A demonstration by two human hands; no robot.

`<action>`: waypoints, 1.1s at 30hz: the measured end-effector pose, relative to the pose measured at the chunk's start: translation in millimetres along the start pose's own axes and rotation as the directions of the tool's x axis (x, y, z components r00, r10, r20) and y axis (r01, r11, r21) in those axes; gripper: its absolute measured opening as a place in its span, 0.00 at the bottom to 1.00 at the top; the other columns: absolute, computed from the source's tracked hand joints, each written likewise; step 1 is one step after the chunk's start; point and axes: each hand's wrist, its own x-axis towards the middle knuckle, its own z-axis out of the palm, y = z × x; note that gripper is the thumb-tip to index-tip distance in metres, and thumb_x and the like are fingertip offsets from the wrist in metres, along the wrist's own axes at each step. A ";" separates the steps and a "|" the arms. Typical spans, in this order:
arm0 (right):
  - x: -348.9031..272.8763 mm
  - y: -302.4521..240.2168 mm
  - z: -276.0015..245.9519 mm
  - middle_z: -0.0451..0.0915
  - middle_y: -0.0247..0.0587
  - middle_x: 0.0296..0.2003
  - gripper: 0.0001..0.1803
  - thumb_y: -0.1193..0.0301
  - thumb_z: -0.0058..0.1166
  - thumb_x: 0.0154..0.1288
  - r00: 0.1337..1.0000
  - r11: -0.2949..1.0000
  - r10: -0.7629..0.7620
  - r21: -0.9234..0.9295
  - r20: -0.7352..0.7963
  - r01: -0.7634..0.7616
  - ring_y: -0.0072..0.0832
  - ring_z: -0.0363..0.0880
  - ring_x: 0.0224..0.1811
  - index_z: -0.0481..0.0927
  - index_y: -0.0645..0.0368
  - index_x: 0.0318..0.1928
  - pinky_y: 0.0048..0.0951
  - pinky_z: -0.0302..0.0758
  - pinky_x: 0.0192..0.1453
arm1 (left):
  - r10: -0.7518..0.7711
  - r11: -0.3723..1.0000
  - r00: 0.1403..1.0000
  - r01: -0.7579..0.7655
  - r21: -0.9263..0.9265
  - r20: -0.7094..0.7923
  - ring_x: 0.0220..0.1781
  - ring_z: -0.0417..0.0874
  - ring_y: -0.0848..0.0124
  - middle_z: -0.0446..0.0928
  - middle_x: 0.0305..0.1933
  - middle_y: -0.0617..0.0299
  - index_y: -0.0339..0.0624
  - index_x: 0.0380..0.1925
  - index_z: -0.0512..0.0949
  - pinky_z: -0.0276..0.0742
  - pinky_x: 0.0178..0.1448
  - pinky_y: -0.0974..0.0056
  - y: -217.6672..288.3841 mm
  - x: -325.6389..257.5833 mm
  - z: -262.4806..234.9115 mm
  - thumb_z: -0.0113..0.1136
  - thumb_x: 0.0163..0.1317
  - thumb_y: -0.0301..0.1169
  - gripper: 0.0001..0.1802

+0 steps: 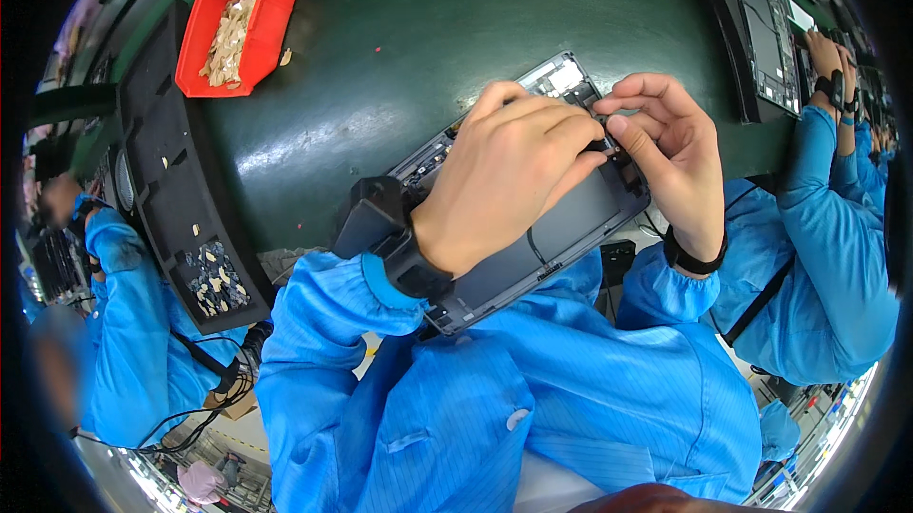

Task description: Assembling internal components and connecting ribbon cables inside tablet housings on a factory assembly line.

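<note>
An opened tablet housing [576, 224] with exposed inner parts lies slantwise before me, its near edge by the front of the bench. My left hand [523, 171] reaches over it, fingers bent and tips together near its upper right corner. Close beside those tips, my right hand [677, 147] pinches with thumb and forefinger, its other fingers curled. Small dark parts show around the fingertips. What either hand grips there is too small or too covered to name. Both wrists wear black bands.
A red bin [270, 38] of small pale pieces stands at the far left on the green bench [380, 66]. Left of me runs a black tray [181, 166] with small loose parts. Another opened device [764, 23] lies at the far right, near a co-worker's hands. Co-workers sit on both sides.
</note>
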 end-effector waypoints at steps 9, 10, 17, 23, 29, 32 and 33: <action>-6.3 7.2 -21.0 0.84 0.49 0.55 0.15 0.82 0.62 0.74 0.997 0.998 0.029 0.056 -0.067 -0.025 0.26 0.88 0.52 0.75 0.67 0.58 0.23 0.81 0.58 | 0.091 0.995 0.995 -0.092 0.026 0.031 0.41 0.88 0.67 0.88 0.38 0.64 0.42 0.46 0.90 0.75 0.45 0.62 0.3 3.0 9.4 0.75 0.60 0.32 0.14; -6.1 8.4 -23.4 0.84 0.49 0.55 0.15 0.82 0.62 0.74 0.997 0.998 0.030 0.060 -0.070 -0.026 0.26 0.88 0.52 0.75 0.67 0.58 0.23 0.81 0.58 | 0.093 0.995 0.995 -0.094 0.026 0.035 0.41 0.88 0.67 0.88 0.38 0.64 0.42 0.46 0.90 0.75 0.45 0.62 0.9 3.9 8.3 0.75 0.60 0.32 0.14; -5.3 20.1 -41.9 0.85 0.47 0.54 0.18 0.78 0.63 0.75 0.981 0.999 -0.013 0.026 -0.191 0.018 0.27 0.88 0.51 0.76 0.67 0.61 0.25 0.80 0.60 | 0.101 0.947 0.962 -0.171 0.271 0.253 0.44 0.86 0.68 0.87 0.39 0.66 0.43 0.40 0.89 0.75 0.45 0.62 14.2 13.3 0.3 0.75 0.57 0.30 0.10; -7.2 24.3 -35.9 0.85 0.45 0.54 0.18 0.79 0.63 0.75 0.985 0.999 0.018 0.052 -0.170 -0.009 0.24 0.85 0.53 0.77 0.67 0.62 0.24 0.79 0.62 | 0.096 0.972 0.976 -0.134 0.192 0.194 0.43 0.85 0.67 0.86 0.39 0.66 0.44 0.40 0.89 0.76 0.45 0.61 10.3 12.0 5.3 0.75 0.57 0.30 0.10; -5.9 26.4 -36.9 0.84 0.44 0.54 0.19 0.79 0.64 0.74 0.983 0.999 0.027 0.038 -0.181 -0.020 0.22 0.84 0.54 0.78 0.67 0.62 0.24 0.78 0.62 | 0.102 0.991 0.992 -0.108 0.076 0.077 0.44 0.86 0.65 0.86 0.40 0.64 0.42 0.41 0.90 0.76 0.45 0.60 5.5 10.6 7.4 0.76 0.56 0.28 0.11; -5.2 27.1 -36.6 0.85 0.44 0.54 0.19 0.79 0.64 0.74 0.982 0.999 0.034 0.045 -0.184 -0.026 0.22 0.84 0.54 0.79 0.67 0.62 0.24 0.77 0.62 | 0.103 0.990 0.991 -0.111 0.089 0.084 0.45 0.86 0.64 0.86 0.41 0.63 0.41 0.40 0.89 0.78 0.46 0.59 4.0 12.2 11.9 0.76 0.56 0.28 0.11; -5.2 27.3 -35.8 0.85 0.44 0.54 0.18 0.79 0.64 0.74 0.983 0.999 0.030 0.033 -0.180 -0.024 0.22 0.84 0.54 0.79 0.67 0.61 0.24 0.77 0.62 | 0.103 0.989 0.991 -0.112 0.101 0.089 0.45 0.86 0.64 0.86 0.42 0.62 0.41 0.41 0.89 0.79 0.47 0.59 3.7 12.3 12.9 0.75 0.57 0.28 0.11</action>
